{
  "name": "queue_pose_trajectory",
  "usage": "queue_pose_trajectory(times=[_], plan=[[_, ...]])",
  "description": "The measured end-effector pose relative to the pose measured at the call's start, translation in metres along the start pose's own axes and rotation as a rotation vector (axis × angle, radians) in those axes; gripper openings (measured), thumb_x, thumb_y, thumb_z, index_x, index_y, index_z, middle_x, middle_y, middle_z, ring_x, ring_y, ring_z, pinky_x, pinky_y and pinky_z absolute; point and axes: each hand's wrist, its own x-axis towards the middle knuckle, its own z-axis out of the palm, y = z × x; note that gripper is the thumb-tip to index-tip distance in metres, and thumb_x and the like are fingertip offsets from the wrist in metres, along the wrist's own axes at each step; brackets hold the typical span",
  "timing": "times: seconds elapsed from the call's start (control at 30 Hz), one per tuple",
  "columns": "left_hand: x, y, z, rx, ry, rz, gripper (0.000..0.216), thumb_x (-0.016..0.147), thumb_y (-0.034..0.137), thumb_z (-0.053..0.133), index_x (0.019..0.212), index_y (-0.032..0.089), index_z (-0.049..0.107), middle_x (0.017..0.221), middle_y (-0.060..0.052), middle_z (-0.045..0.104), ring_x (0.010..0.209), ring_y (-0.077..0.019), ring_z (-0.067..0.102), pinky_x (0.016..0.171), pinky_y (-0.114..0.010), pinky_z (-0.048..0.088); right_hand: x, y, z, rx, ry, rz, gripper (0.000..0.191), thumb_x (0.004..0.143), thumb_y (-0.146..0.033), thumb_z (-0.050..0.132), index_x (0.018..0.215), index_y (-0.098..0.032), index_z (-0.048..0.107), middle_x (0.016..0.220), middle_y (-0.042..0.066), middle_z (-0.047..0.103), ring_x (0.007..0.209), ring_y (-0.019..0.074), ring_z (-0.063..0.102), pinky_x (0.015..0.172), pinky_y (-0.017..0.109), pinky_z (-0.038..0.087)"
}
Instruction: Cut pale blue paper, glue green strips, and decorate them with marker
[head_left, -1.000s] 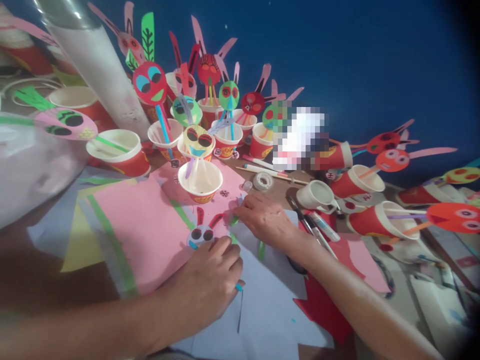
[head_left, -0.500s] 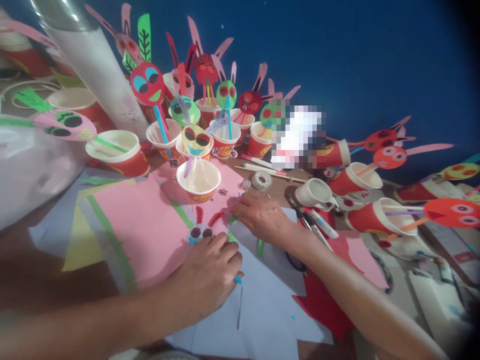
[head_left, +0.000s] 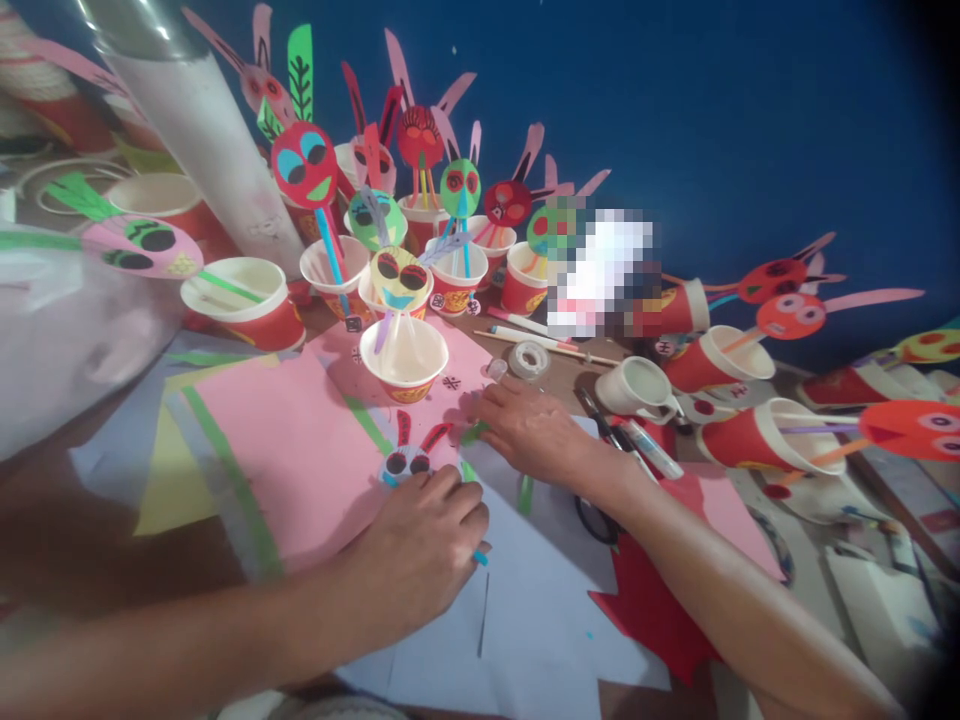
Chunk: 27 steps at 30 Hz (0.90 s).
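My left hand (head_left: 427, 540) is curled closed over a small pale-blue paper rabbit face (head_left: 395, 465) with red ears and dark eyes. A bright blue strip (head_left: 481, 557) pokes out by my fingers on the right side. My right hand (head_left: 529, 425) rests on the papers just beyond, its fingers bent together and pointing left. Beside those fingertips lies a green paper scrap (head_left: 474, 433); whatever they pinch is hidden. Right behind is a white paper cup (head_left: 405, 365) bearing a yellow paper face (head_left: 401, 280).
A tape roll (head_left: 529, 360) lies behind my right hand, with a white mug (head_left: 636, 390) and markers (head_left: 649, 448) to its right. Pink paper (head_left: 300, 440) and pale-blue sheets (head_left: 540, 620) cover the table. Several red cups with paper faces line the back by a blue wall (head_left: 675, 120).
The whole view has shifted slightly, so things sit a little farther right. Both hands keep nearly the same places and poses on the papers.
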Motion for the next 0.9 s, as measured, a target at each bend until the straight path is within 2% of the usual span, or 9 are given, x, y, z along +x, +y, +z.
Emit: queue_pose_trajectory(times=[0.27, 0.43, 0.5, 0.57, 0.67, 0.73, 0.8, 0.9], plan=[[0.000, -0.001, 0.002, 0.009, -0.009, 0.014, 0.006, 0.078, 0.016, 0.062, 0.084, 0.018, 0.060, 0.088, -0.004, 0.060, 0.083, -0.0229, 0.049, 0.066, -0.036, 0.041, 0.000, 0.004, 0.004, 0.105, 0.037, -0.020, 0.013, 0.088, -0.013, 0.051, 0.091, -0.017, 0.063, 0.083, 0.007, 0.063, 0.085, 0.0204, 0.054, 0.068, 0.029, 0.036], [0.002, -0.001, -0.002, -0.027, -0.013, -0.008, 0.004, 0.083, 0.018, 0.057, 0.085, 0.017, 0.060, 0.089, -0.005, 0.061, 0.084, -0.0233, 0.052, 0.067, -0.037, 0.044, -0.005, 0.006, -0.001, 0.331, 0.141, 0.028, 0.014, 0.089, -0.021, 0.053, 0.088, -0.016, 0.066, 0.084, 0.008, 0.064, 0.085, 0.0212, 0.054, 0.075, 0.033, 0.038], [0.002, -0.002, -0.003, -0.061, 0.031, -0.023, 0.007, 0.085, 0.016, 0.054, 0.085, 0.016, 0.061, 0.092, -0.005, 0.062, 0.086, -0.0233, 0.053, 0.070, -0.037, 0.045, -0.010, 0.004, -0.008, 0.475, 0.203, 0.062, 0.014, 0.088, -0.020, 0.053, 0.087, -0.017, 0.066, 0.087, 0.008, 0.064, 0.089, 0.0204, 0.055, 0.080, 0.033, 0.039], [0.002, -0.003, -0.004, -0.110, 0.130, -0.028, 0.011, 0.085, 0.013, 0.051, 0.085, 0.017, 0.061, 0.095, -0.006, 0.063, 0.085, -0.0219, 0.055, 0.069, -0.035, 0.045, -0.019, 0.000, -0.015, 0.639, 0.271, 0.106, 0.012, 0.088, -0.019, 0.053, 0.088, -0.019, 0.065, 0.090, 0.006, 0.064, 0.090, 0.0182, 0.056, 0.082, 0.032, 0.040], [0.002, -0.003, -0.009, -0.332, 0.308, -0.045, 0.017, 0.088, 0.012, 0.046, 0.089, 0.017, 0.062, 0.094, -0.005, 0.064, 0.081, -0.0169, 0.057, 0.069, -0.029, 0.045, -0.035, -0.012, -0.019, 1.019, 0.357, 0.246, 0.006, 0.086, -0.023, 0.056, 0.085, -0.021, 0.062, 0.083, 0.002, 0.061, 0.077, 0.0145, 0.055, 0.069, 0.027, 0.044], [0.002, -0.002, -0.015, -0.605, 0.374, -0.141, 0.014, 0.089, 0.016, 0.047, 0.093, 0.017, 0.061, 0.088, -0.003, 0.064, 0.076, -0.0131, 0.058, 0.068, -0.025, 0.045, -0.045, -0.022, -0.015, 1.292, 0.387, 0.344, 0.011, 0.085, -0.032, 0.059, 0.083, -0.022, 0.058, 0.075, 0.000, 0.056, 0.064, 0.0121, 0.051, 0.057, 0.025, 0.042], [0.003, -0.001, -0.022, -0.900, 0.335, -0.315, 0.013, 0.088, 0.024, 0.051, 0.097, 0.018, 0.059, 0.076, 0.000, 0.062, 0.066, -0.0108, 0.057, 0.061, -0.021, 0.044, -0.053, -0.032, -0.009, 1.493, 0.399, 0.402, 0.019, 0.084, -0.041, 0.060, 0.083, -0.023, 0.055, 0.070, -0.002, 0.052, 0.057, 0.0104, 0.045, 0.052, 0.024, 0.040], [0.007, 0.002, -0.031, -1.217, 0.190, -0.531, 0.018, 0.085, 0.032, 0.054, 0.096, 0.018, 0.060, 0.060, 0.004, 0.055, 0.058, -0.0102, 0.054, 0.054, -0.019, 0.041, -0.060, -0.045, -0.001, 1.705, 0.392, 0.440, 0.023, 0.082, -0.045, 0.062, 0.083, -0.024, 0.056, 0.069, -0.003, 0.051, 0.056, 0.0093, 0.044, 0.053, 0.024, 0.039]])
